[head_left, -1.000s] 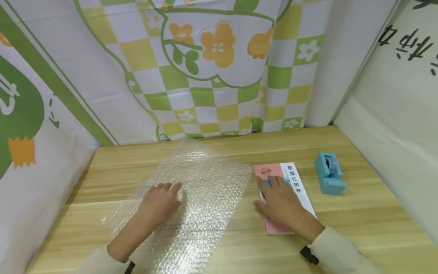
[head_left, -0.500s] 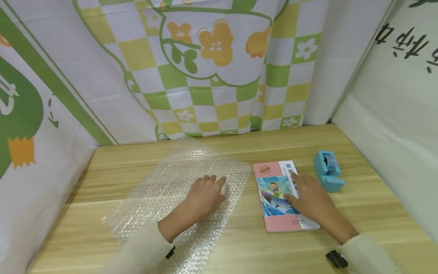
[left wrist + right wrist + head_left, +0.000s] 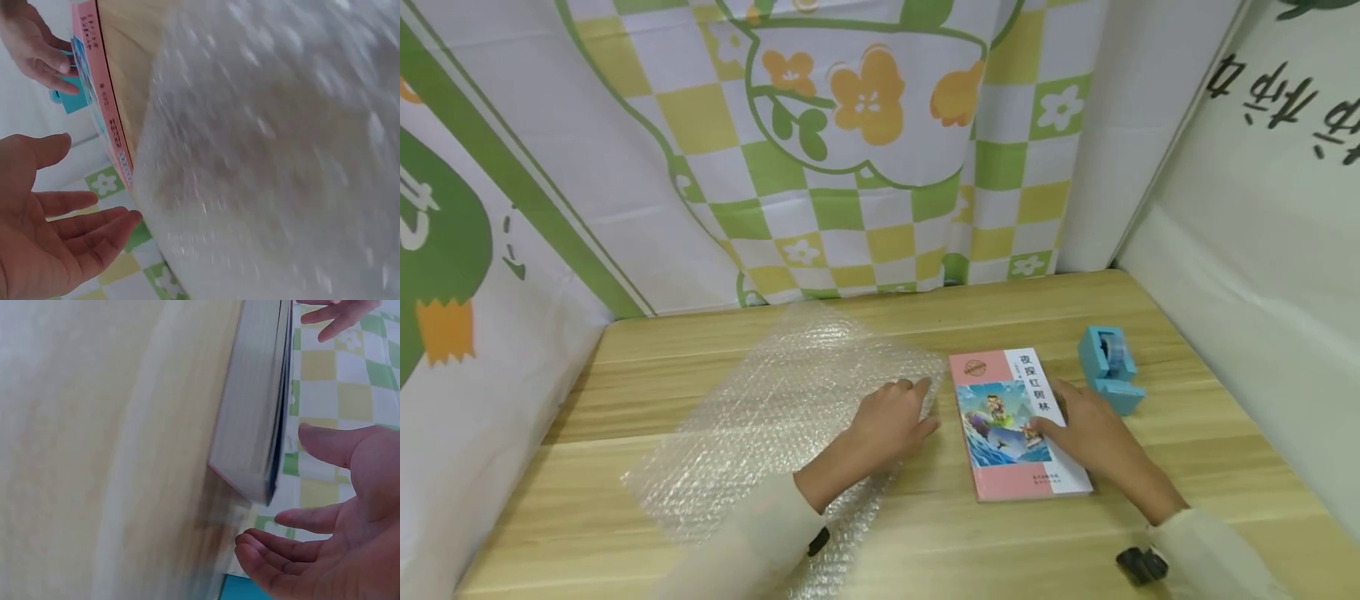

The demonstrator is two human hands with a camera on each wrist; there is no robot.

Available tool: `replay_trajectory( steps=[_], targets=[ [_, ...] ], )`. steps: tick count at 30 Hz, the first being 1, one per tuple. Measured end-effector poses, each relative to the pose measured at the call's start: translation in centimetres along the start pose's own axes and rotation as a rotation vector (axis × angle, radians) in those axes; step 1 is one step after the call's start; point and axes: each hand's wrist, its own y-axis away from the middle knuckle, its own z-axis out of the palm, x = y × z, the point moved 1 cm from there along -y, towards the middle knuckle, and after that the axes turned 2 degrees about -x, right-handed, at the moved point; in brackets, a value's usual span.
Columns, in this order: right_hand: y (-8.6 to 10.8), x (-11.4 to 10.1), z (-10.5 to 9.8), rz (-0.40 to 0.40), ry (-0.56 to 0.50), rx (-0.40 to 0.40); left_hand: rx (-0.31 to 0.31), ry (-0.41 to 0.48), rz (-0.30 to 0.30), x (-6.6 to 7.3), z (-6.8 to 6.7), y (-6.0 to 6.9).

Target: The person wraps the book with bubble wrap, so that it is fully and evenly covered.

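A paperback book with a pink, white and blue illustrated cover lies flat on the wooden table. My right hand is at its right edge, thumb over the cover and fingers beside the side; in the right wrist view a gap shows between the fingers and the page block. My left hand hovers over the right part of a clear bubble wrap sheet, left of the book. Its fingers are spread loosely, with nothing between them and the thumb.
A blue tape dispenser with a roll of clear tape stands right of the book, close to my right hand. Behind the table hangs a green and yellow checked cloth. White printed cloths flank both sides.
My left hand has moved right across the bubble wrap towards the book. My right hand has slid from on top of the cover to the book's right edge, uncovering the picture.
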Motion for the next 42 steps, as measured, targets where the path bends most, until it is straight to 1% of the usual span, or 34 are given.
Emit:
replay_trajectory(
  steps=[3, 7, 11, 13, 15, 17, 20, 22, 25, 27, 29, 31, 35, 38, 39, 42],
  targets=[
    [-0.4, 0.2, 0.0, 0.006, -0.024, 0.004, -0.002, 0.19, -0.05, 0.4, 0.3, -0.5],
    [-0.9, 0.2, 0.0, 0.016, -0.059, 0.011, -0.035, 0.495, -0.152, 0.8, 0.8, -1.1],
    [-1.3, 0.1, -0.1, 0.027, -0.11, 0.005, -0.039, 0.763, -0.248, 1.4, 1.3, -1.5],
    [-1.4, 0.0, 0.0, 0.042, -0.139, -0.01, -0.038, 0.878, -0.278, 1.9, 1.5, -1.5],
    [-1.6, 0.1, 0.0, 0.07, -0.166, -0.034, -0.044, 0.994, -0.29, 2.5, 1.6, -1.5],
    [-1.7, 0.2, 0.1, 0.091, -0.193, -0.054, -0.051, 1.093, -0.298, 3.0, 1.7, -1.5],
    [-1.9, 0.2, 0.2, 0.119, -0.227, -0.07, -0.051, 1.206, -0.32, 3.8, 1.7, -1.5],
    [-2.0, 0.2, 0.3, 0.14, -0.247, -0.07, -0.051, 1.286, -0.368, 4.2, 1.8, -1.4],
    [-2.0, 0.2, 0.5, 0.182, -0.281, -0.067, -0.049, 1.428, -0.469, 4.9, 1.9, -1.6],
    [-1.9, 0.1, 0.6, 0.211, -0.309, -0.063, -0.053, 1.511, -0.509, 5.5, 2.2, -1.8],
    [-1.8, 0.1, 0.8, 0.221, -0.328, -0.046, -0.045, 1.538, -0.534, 6.1, 2.4, -2.0],
    [-1.7, 0.2, 1.1, 0.224, -0.34, -0.026, -0.035, 1.533, -0.548, 6.7, 2.6, -2.0],
    [-1.4, 0.3, 1.7, 0.217, -0.316, 0.013, -0.001, 1.514, -0.581, 7.5, 2.9, -1.5],
    [-1.0, 0.3, 1.7, 0.231, -0.301, 0.018, 0.028, 1.541, -0.58, 7.9, 3.0, -1.3],
    [-1.0, 0.2, 1.6, 0.237, -0.3, 0.017, 0.037, 1.551, -0.572, 8.0, 3.0, -1.3],
    [-0.9, 0.1, 1.5, 0.247, -0.302, 0.01, 0.078, 1.585, -0.576, 8.0, 3.0, -1.4]
  ],
)
